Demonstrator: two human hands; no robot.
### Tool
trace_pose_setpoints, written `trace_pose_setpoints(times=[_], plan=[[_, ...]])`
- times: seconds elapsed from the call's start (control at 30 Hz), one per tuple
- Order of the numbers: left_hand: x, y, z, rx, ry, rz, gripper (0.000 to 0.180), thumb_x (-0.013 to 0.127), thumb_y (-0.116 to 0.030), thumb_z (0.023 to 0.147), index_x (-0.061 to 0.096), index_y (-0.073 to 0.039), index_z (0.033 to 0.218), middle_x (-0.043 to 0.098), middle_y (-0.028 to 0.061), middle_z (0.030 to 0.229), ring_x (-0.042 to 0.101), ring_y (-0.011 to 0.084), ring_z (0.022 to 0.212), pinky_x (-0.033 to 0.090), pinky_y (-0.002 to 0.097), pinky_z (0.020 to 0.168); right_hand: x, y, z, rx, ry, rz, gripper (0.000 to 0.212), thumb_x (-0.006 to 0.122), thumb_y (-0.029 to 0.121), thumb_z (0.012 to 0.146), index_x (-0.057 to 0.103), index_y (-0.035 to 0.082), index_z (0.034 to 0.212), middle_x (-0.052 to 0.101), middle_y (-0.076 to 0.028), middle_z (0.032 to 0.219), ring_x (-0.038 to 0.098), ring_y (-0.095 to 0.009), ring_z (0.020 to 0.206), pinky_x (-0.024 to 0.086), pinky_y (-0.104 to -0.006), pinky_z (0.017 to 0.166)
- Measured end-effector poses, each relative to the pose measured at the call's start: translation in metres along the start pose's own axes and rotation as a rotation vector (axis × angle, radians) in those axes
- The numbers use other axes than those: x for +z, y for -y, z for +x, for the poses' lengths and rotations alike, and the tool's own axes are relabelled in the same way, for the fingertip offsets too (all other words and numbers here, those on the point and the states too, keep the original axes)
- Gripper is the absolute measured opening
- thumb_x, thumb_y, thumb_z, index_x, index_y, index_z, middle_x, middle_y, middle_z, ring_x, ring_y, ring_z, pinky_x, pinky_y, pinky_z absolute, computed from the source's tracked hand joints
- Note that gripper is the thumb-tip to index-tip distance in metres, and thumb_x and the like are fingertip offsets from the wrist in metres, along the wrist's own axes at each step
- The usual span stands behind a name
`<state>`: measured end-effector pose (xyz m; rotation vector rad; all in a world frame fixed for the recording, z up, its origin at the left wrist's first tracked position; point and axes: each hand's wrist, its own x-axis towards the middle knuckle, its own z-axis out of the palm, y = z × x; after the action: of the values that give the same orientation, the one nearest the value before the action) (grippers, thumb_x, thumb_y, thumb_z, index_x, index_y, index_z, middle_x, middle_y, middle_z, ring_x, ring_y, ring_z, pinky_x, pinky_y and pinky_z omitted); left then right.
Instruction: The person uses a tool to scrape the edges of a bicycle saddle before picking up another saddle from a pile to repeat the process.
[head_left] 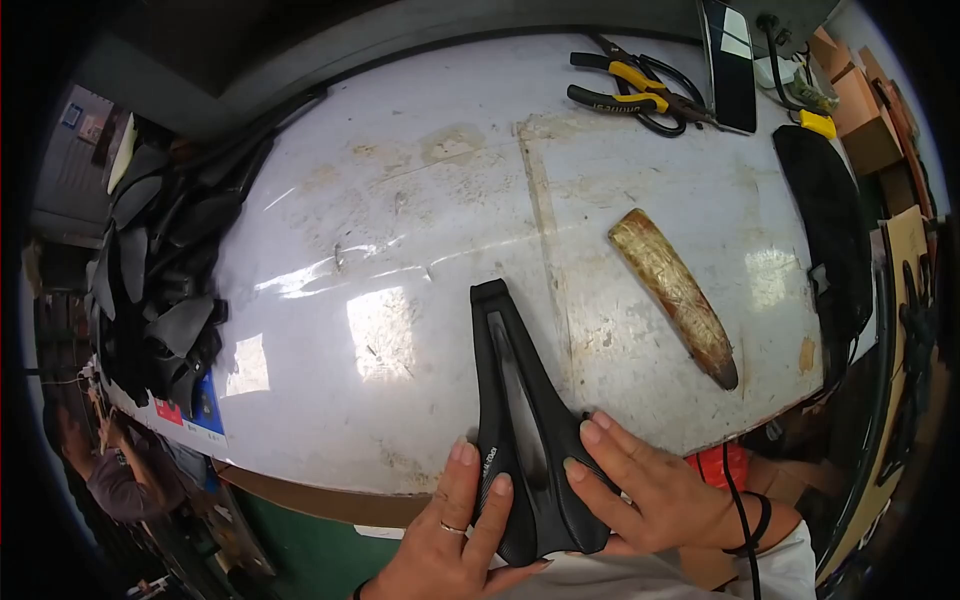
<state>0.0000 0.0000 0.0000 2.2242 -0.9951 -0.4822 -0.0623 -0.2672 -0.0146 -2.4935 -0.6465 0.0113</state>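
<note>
A black bicycle saddle with a long central slot lies at the near edge of the white table, its narrow nose pointing away from me. My left hand grips the left wing of its wide rear end, fingers on top; a ring is on one finger. On the right wing, my right hand has its fingers laid over the cover and grips that side. Both thumbs or palms are partly hidden under the saddle. To the right rests a curved, tape-wrapped brown tool with a dark tip, touched by neither hand.
Black saddle covers or pieces are heaped along the left edge. Yellow-and-black pliers, scissors and a phone lie at the far right. A black cloth item hangs by the right edge. Another person sits at lower left.
</note>
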Motion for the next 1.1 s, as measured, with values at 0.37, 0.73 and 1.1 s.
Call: trace_pose_setpoints(times=[0.37,0.73,1.1], plan=[[0.005,0.000,0.015,0.105,-0.352,-0.117,0.054,0.072,-0.031,0.095,0.064,0.010,0.129,0.060,0.0355,0.135,0.065,0.0490,0.118,0.057,0.0481,0.094,0.004,0.006,0.003,0.040,-0.153,0.060,0.079,0.074,0.054,0.089,0.058,-0.008,0.135,0.053,-0.038,0.139,0.059,-0.049,0.128,0.056,-0.0472,0.101],[-0.017,0.012,-0.007,-0.488,-0.020,-1.492,0.021,0.058,-0.008,0.106,0.063,0.008,0.118,0.073,0.0136,0.106,0.070,0.0193,0.103,0.057,0.0344,0.092,-0.006,0.035,-0.034,-0.240,-0.036,0.127,0.060,0.038,0.055,0.108,0.071,0.008,0.126,0.062,-0.024,0.132,0.066,-0.041,0.117,0.062,-0.0445,0.094],[-0.006,0.012,-0.028,-0.479,0.092,-1.154,0.021,0.064,-0.010,0.104,0.068,0.005,0.117,0.069,0.0005,0.083,0.058,0.0041,0.073,0.047,0.0226,0.064,-0.003,0.041,-0.039,-0.207,-0.061,0.161,0.060,0.039,0.055,0.108,0.073,0.008,0.124,0.061,-0.024,0.133,0.065,-0.041,0.120,0.060,-0.0454,0.098]])
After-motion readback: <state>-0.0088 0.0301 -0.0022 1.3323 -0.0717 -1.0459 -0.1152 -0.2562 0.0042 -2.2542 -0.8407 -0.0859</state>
